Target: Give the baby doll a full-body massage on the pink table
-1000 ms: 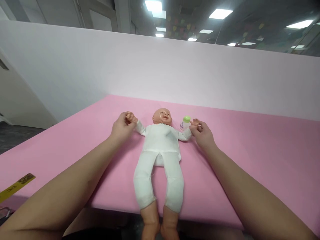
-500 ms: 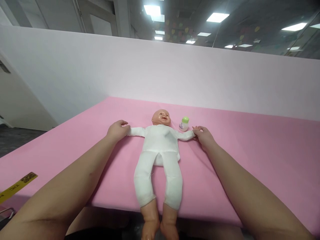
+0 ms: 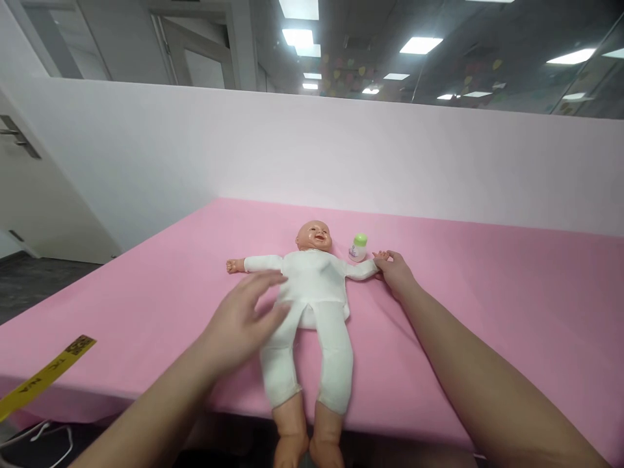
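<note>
A baby doll (image 3: 314, 276) in a white cloth suit lies on its back, arms spread, its bare feet hanging past the near edge of the pink table. My right hand (image 3: 396, 273) is closed around the doll's wrist on the right side, with the doll's little fingers showing above my grip. Over the left side of the doll's body, my left hand (image 3: 246, 315) hovers with thumb and fingers apart, holding nothing. Beside the doll's head stands a small clear baby bottle (image 3: 358, 248) with a green cap.
The pink table (image 3: 511, 312) reaches back to a low white wall (image 3: 341, 149) with glass above it. A yellow strip label (image 3: 49, 377) shows at the lower left. A door (image 3: 43, 188) stands at the far left.
My left hand has let go of the doll's arm on the left and moved right and nearer, over its body. My right hand keeps its hold. The view has tilted slightly up.
</note>
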Demonstrator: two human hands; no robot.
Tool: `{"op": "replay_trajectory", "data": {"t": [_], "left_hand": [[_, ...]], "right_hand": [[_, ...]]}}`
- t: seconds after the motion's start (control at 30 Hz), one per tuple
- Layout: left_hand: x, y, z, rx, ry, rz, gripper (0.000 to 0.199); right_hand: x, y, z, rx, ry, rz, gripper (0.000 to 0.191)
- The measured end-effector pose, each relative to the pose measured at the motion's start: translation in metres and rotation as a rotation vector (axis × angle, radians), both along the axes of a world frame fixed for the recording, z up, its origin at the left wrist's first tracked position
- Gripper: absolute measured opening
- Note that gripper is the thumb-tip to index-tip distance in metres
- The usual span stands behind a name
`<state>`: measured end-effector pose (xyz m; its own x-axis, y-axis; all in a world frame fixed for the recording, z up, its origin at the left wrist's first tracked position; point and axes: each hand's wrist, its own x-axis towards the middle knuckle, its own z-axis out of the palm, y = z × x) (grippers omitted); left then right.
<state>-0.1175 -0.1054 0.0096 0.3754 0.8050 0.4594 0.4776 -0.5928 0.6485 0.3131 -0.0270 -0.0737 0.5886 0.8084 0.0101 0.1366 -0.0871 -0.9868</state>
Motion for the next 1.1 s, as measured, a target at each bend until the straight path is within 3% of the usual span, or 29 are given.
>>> {"op": "replay_trajectory", "data": {"t": [0.1,0.17,0.23,0.33,0.43,0.57,0.7,0.9,0.97,1.1], "left_hand": [[-0.013,-0.055,-0.027,-0.005,-0.002,-0.056,0.053],[-0.022,-0.084,-0.05,0.052,-0.031,-0.022,0.063],[-0.029,-0.105,-0.073,0.145,-0.004,0.003,0.086],[-0.032,-0.119,-0.1,0.258,0.124,-0.015,0.12],[-0.027,-0.118,-0.113,0.369,0.237,0.001,0.134],[-0.017,-0.113,-0.11,0.406,0.323,0.005,0.136],[-0.015,-0.117,-0.094,0.302,0.315,0.036,0.125],[-0.018,-0.124,-0.065,0.142,0.119,0.05,0.089],[-0.019,-0.122,-0.057,0.167,0.034,0.045,0.072],[-0.02,-0.108,-0.042,0.113,-0.112,0.074,0.057]], "right_hand": [[-0.001,-0.001,0.0,-0.001,-0.004,-0.001,0.08],[-0.001,0.0,-0.001,-0.003,-0.004,-0.002,0.079],[-0.002,0.0,-0.001,-0.008,-0.004,-0.004,0.081],[-0.002,0.001,-0.001,-0.017,-0.008,-0.008,0.08],[-0.003,0.001,0.0,-0.025,-0.011,-0.018,0.078],[-0.005,0.0,0.0,-0.018,0.013,-0.033,0.084],[-0.008,0.0,0.001,-0.021,0.069,-0.018,0.09],[-0.015,-0.003,0.003,0.049,0.194,0.065,0.11],[-0.023,-0.006,0.006,0.131,0.137,0.072,0.11],[-0.055,-0.018,0.018,0.269,-0.203,0.042,0.084]]}}
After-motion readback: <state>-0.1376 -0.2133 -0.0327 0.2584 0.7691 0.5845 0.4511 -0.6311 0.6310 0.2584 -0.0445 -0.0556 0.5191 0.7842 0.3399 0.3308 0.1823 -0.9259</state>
